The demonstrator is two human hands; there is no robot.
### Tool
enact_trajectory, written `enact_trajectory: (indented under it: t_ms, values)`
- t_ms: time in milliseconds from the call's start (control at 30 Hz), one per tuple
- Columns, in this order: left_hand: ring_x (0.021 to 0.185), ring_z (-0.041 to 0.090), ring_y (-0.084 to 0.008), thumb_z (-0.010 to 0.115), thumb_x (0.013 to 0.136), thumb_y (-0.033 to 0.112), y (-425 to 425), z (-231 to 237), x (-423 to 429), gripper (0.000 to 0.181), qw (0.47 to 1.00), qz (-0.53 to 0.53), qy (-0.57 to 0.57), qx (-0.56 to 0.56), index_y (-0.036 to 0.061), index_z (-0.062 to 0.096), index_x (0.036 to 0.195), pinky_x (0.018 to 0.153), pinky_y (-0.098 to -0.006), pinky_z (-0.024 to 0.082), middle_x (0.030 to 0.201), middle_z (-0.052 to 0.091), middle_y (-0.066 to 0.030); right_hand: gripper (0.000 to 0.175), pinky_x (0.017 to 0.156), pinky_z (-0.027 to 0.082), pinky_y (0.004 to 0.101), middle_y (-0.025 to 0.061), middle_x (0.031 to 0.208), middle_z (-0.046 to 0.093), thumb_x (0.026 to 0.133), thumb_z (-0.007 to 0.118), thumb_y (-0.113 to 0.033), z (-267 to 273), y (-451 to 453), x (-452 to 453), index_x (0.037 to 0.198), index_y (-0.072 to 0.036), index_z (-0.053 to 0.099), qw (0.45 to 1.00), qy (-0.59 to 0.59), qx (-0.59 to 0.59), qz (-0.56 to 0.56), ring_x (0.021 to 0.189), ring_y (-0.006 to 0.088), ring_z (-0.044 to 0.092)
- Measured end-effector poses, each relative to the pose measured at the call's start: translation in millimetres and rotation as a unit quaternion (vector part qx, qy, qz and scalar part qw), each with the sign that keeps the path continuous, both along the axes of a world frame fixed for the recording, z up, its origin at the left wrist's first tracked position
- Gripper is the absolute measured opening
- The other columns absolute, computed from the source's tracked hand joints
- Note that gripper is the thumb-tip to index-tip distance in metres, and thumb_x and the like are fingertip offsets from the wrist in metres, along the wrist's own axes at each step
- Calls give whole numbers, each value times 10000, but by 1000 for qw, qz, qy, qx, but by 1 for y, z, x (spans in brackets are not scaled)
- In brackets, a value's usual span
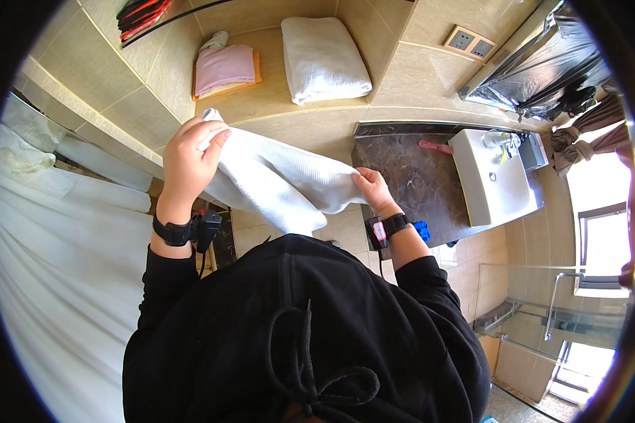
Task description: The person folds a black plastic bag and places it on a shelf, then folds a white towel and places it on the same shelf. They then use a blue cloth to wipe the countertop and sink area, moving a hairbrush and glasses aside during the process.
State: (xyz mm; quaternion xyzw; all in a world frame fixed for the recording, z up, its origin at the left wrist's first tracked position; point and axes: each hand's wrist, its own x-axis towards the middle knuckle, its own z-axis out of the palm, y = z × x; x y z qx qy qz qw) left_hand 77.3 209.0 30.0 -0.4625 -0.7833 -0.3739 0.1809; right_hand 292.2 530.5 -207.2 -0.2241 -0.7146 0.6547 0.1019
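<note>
A white ribbed towel (291, 174) hangs in loose folds between my two hands, in front of my chest. Its upper left corner is pinched by my left hand (193, 153), with a small tip standing above the fingers. Farther right, my right hand (373, 187) grips the towel's other edge between thumb and fingers. The lower part of the cloth droops toward the tiled floor. Past the hands, a folded white towel (325, 61) lies on a tiled ledge (267, 100). Left of it sits a stack of folded cloths with a pink cloth (225, 69) on top.
To the right, a dark marble counter (407, 174) carries a white washbasin (492, 185) and a pink object (435, 147). A white sheet (69, 254) drapes at the left. Wall sockets (470, 43) and a plastic-covered mirror or cabinet (545, 63) are upper right. A glass partition (540, 301) stands lower right.
</note>
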Motion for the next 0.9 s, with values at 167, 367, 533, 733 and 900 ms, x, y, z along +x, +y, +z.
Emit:
enact_trajectory:
  t_ms: [167, 367, 533, 733, 900]
  values:
    - [821, 697, -316, 776, 941, 180, -21, -24, -26, 177, 998, 55, -8, -5, 16, 749, 1001, 736, -367, 546, 892, 709, -134, 356, 596, 433, 301, -49, 698, 520, 1027, 711, -325, 40, 4, 0, 897, 6, 723, 995, 8, 103, 13, 699, 57, 468]
    - [881, 701, -307, 841, 882, 163, -40, -42, -43, 255, 984, 131, -78, -96, -1, 748, 1054, 796, -366, 551, 974, 727, -156, 309, 575, 409, 314, 14, 658, 496, 980, 742, -171, 113, -16, 1, 758, 15, 631, 952, 127, 278, 32, 645, 112, 465]
    - [1089, 709, -249, 923, 794, 218, -19, -40, -14, 536, 986, -49, -156, -40, 48, 723, 1261, 937, -356, 552, 1215, 749, -136, 416, 584, 462, 469, 164, 668, 553, 894, 782, -236, 163, -50, -29, 632, -14, 546, 872, 191, 414, 176, 645, 383, 562]
    - [1202, 629, -182, 953, 754, 219, 28, -60, 36, 759, 864, -332, -361, -111, 52, 598, 1404, 1003, -334, 500, 1339, 664, -94, 340, 604, 491, 452, 138, 683, 609, 880, 803, -269, 185, -105, -59, 678, -54, 633, 862, 267, 338, 268, 658, 372, 612]
    - [794, 572, -143, 934, 802, 332, 30, -78, 30, 459, 889, -290, -311, -171, -3, 702, 1012, 696, -333, 475, 882, 669, -48, 330, 626, 498, 444, 147, 723, 629, 870, 831, -304, 188, -98, -46, 733, -46, 678, 871, 210, 359, 263, 682, 374, 619]
